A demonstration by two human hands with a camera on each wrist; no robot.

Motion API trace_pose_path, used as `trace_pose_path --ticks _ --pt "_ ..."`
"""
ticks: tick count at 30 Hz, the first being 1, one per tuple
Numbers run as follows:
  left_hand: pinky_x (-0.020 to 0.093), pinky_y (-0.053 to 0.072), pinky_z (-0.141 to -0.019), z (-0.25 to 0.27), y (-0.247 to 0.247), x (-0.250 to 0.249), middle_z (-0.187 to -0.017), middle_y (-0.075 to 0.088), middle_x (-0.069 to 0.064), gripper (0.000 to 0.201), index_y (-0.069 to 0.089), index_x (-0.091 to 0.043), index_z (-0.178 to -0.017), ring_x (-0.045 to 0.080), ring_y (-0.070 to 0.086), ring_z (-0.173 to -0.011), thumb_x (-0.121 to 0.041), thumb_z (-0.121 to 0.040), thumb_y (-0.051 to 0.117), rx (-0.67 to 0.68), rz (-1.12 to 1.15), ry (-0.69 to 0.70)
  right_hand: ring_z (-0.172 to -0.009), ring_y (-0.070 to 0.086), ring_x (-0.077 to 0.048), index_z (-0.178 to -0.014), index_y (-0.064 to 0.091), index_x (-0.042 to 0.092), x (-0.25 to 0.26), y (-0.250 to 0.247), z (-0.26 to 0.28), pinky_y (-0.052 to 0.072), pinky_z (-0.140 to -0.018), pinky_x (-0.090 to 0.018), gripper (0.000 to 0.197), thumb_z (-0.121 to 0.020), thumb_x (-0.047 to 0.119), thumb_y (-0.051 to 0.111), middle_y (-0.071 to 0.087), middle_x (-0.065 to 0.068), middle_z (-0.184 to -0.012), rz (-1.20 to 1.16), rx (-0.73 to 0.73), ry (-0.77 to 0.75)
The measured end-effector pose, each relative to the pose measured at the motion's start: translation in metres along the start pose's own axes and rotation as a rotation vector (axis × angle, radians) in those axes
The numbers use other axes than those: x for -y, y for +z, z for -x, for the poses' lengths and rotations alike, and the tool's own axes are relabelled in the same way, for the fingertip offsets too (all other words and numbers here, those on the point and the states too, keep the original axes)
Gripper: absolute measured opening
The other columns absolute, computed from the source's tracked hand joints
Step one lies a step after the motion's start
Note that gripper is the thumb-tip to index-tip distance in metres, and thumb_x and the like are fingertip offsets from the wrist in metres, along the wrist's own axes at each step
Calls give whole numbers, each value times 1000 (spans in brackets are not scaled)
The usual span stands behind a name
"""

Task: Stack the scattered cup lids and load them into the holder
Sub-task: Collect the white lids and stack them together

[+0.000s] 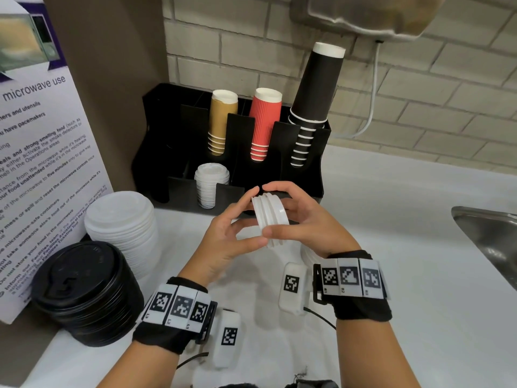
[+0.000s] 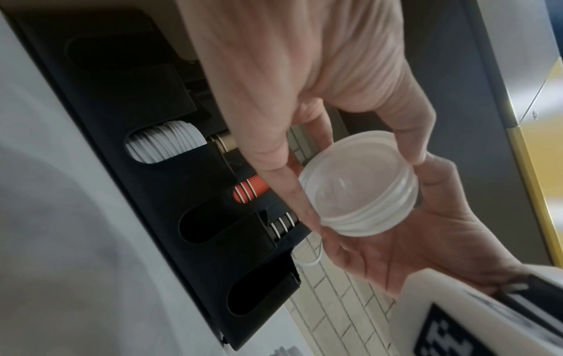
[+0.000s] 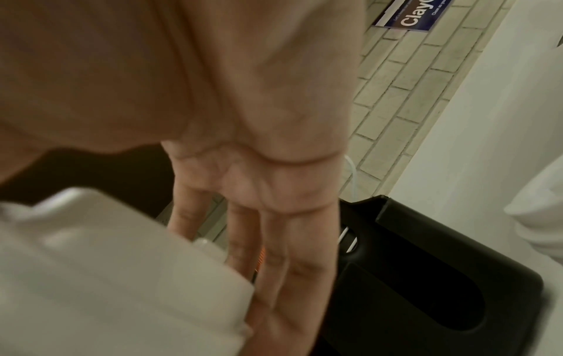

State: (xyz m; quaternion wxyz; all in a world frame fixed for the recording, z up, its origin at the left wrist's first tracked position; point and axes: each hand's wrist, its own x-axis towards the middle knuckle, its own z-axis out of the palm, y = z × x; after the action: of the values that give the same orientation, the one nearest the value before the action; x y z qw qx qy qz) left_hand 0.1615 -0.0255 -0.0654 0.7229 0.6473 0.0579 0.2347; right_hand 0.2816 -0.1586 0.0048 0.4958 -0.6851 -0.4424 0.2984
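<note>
A short stack of white cup lids (image 1: 269, 219) is held on edge above the counter, just in front of the black holder (image 1: 156, 113). My left hand (image 1: 253, 217) grips its left side, thumb on top and fingers below. My right hand (image 1: 281, 210) grips the right side. In the left wrist view the lids (image 2: 359, 190) sit between my left fingers (image 2: 292, 192) and the right palm (image 2: 411, 255). One front slot of the holder has white lids (image 1: 209, 183) in it. The slots (image 2: 213, 226) to its right look dark, their contents hidden.
A tall stack of larger white lids (image 1: 126, 219) and a stack of black lids (image 1: 84, 289) stand on the counter at the left. Brown, red and black cups (image 1: 264, 121) fill the holder's back row. A few white lids (image 1: 306, 256) lie under my right wrist. A steel sink (image 1: 489, 233) is at the right.
</note>
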Motion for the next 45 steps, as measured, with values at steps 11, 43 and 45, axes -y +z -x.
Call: trace_pose_path --ticks 11,43,45 --pt "41 54 -95 1 0 1 -124 61 -13 86 49 -55 -129 9 60 -116 -28 -57 87 -124 -26 37 -107 62 -9 -122 55 36 2 7 -8 55 -86 -28 63 -67 29 86 63 6 -113 105 -36 -26" --pt "32 51 -81 5 -29 22 -93 62 -6 16 68 -27 -98 16 63 -88 -14 -92 63 -471 15 -185 -130 33 -31 -141 39 9 -4 67 -192 44 -99 -43 67 -85 31 69 35 -14 -141 1173 48 -111" --pt "22 53 -73 5 -28 22 -93 62 -6 15 67 -24 -101 16 62 -89 -13 -92 62 -465 25 -178 -130 33 -30 -142 37 11 -4 69 -188 43 -99 -41 67 -87 35 66 35 -13 -142 1219 30 -106"
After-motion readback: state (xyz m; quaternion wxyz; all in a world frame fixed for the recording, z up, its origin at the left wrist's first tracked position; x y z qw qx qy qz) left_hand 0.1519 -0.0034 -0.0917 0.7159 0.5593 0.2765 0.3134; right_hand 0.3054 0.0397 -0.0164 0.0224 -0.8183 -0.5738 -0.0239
